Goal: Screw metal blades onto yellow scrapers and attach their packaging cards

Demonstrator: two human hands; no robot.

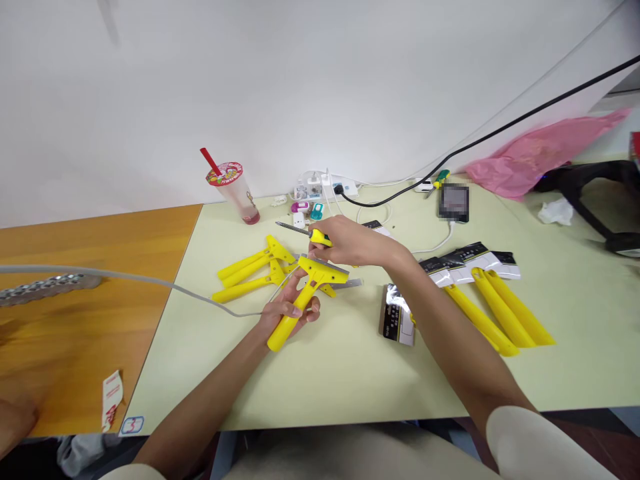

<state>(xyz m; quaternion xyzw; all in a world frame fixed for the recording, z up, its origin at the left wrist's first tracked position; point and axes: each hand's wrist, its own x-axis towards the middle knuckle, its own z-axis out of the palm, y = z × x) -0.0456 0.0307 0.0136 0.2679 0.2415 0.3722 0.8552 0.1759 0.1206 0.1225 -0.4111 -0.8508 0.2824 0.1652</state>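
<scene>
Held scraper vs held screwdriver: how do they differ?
Shape: the scraper has a wide, T-shaped head; the screwdriver has a thin, straight shaft.
Pose: the scraper's handle runs toward the picture's lower left; the screwdriver's tip points left.
Holder: the left grip has the scraper, the right grip the screwdriver.
Shared: both show yellow.

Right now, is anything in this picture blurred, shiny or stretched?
In the head view, bright glare catches the packet near the right forearm; in the head view, the dark device's screen is masked by coarse squares; in the head view, the yellow scraper in the left hand looks fairly sharp, while wide-angle stretching seems to show toward the edges.
</scene>
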